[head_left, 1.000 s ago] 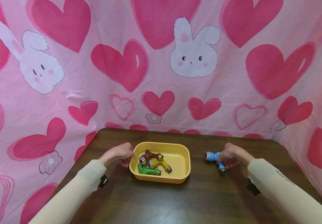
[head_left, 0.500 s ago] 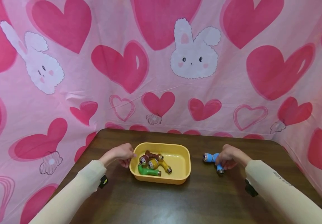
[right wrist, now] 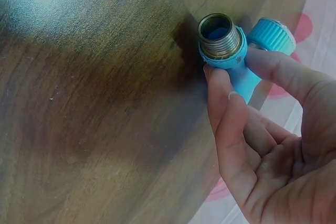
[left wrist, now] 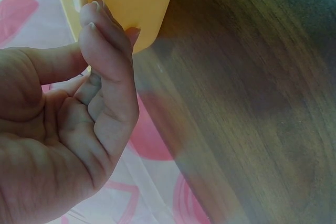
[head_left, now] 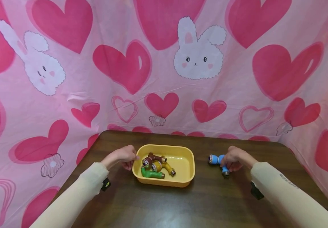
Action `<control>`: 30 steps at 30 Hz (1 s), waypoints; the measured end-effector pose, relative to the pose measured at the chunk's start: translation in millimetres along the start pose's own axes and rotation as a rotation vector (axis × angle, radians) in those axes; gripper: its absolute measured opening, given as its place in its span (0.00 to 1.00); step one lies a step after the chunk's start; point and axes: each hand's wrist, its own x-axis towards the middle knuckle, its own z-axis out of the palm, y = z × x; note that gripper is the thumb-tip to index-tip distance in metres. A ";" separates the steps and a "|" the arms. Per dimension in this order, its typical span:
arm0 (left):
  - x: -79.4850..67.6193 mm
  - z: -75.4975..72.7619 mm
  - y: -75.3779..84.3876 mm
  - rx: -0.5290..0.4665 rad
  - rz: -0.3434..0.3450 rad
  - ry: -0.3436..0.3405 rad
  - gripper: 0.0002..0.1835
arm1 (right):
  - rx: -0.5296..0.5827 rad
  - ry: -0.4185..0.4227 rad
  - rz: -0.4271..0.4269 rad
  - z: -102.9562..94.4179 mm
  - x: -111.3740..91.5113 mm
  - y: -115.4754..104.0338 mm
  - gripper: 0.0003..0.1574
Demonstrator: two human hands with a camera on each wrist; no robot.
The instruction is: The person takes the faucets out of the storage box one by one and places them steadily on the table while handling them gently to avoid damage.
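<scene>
My right hand [head_left: 233,159] pinches a blue pipe fitting [head_left: 214,159] between thumb and fingers, on or just above the right side of the table. In the right wrist view, the fitting [right wrist: 247,80] shows a brass threaded end towards the camera and a ribbed blue collar behind. My left hand [head_left: 126,155] grips the left rim of a yellow plastic basin [head_left: 185,183], thumb and fingertips meeting at its wall. Inside the basin's left half lie a brown fitting [head_left: 157,157], a yellow fitting [head_left: 166,167] and a green elbow [head_left: 151,174], close together.
The brown wooden table [head_left: 164,209] ends at a pink heart-and-rabbit cloth [head_left: 164,76] hanging behind it and along both sides. A strip of table lies between the basin and the blue fitting.
My right hand and the blue fitting shifted slightly left, then back to about where they were. The left hand and the basin stay in place.
</scene>
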 end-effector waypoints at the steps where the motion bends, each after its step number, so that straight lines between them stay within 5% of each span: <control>1: 0.1 0.0 0.0 0.001 0.000 0.001 0.17 | -0.002 0.003 0.001 0.0 0.1 0.0 0.13; 30: 0.4 2.3 -1.2 -0.005 0.005 0.013 0.16 | -0.038 0.048 -0.001 5.2 3.1 -3.4 0.14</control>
